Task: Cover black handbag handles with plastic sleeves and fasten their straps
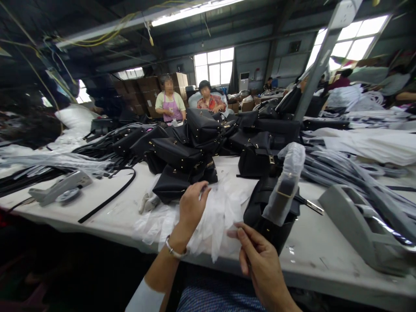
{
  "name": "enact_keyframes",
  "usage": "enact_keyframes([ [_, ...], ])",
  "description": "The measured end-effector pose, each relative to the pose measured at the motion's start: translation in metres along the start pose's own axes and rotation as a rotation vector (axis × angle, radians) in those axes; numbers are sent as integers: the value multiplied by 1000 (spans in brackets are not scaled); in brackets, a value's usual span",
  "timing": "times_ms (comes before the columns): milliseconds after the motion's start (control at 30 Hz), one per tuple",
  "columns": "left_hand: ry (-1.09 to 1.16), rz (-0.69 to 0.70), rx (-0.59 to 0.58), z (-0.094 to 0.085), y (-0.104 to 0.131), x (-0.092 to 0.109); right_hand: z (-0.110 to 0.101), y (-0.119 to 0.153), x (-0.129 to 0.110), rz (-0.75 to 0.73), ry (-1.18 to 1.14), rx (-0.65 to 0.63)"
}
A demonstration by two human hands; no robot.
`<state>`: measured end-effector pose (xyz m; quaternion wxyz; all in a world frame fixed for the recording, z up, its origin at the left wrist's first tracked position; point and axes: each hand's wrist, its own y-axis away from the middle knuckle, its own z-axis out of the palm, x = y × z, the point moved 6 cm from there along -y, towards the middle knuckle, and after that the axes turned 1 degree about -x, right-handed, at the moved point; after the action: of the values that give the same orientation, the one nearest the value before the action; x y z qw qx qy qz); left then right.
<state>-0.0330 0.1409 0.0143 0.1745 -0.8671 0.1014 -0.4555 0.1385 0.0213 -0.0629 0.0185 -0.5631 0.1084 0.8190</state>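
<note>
My left hand (194,203), with a bracelet at the wrist, is raised over a heap of thin clear plastic (216,216), its fingers bent together; what they hold, if anything, is too small to name. Lower and to the right, my right hand (260,255) pinches a small piece of clear plastic (232,232) between thumb and forefinger. Beside it stands a black bag (260,201) whose upright handle is wrapped in clear plastic (290,169). A black bag (170,184) lies just beyond my left hand.
More black bags (177,151) are piled across the middle of the table (117,221). Grey tape dispensers stand at the left (60,188) and right (360,225). Plastic-wrapped black straps (344,177) lie at the right. Two people (169,104) (210,100) are across the table.
</note>
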Motion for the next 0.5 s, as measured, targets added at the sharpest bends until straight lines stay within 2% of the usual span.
enact_keyframes([
  [33, 97, -71, -91, 5, 14, 2, -4, 2, 2, 2, -11, 4],
  [133, 496, -321, -461, 31, 67, 7, -8, 7, 9, 35, 14, -40],
  [167, 597, -364, -502, 36, 82, 9, -7, 10, 12, 50, 37, -70],
  [233, 724, -433, -440, 41, 103, 10, -6, 15, 19, 79, 92, -124],
  [300, 767, -495, -309, 41, 115, 8, -6, 21, 26, 104, 141, -158],
  [367, 767, -538, -250, 39, 122, 11, -10, 28, 30, 116, 168, -181],
  [433, 737, -498, -204, 29, 126, 22, -17, 33, 29, 107, 181, -193],
  [500, 679, -387, -107, 7, 131, 41, -26, 37, 26, 87, 188, -182],
])
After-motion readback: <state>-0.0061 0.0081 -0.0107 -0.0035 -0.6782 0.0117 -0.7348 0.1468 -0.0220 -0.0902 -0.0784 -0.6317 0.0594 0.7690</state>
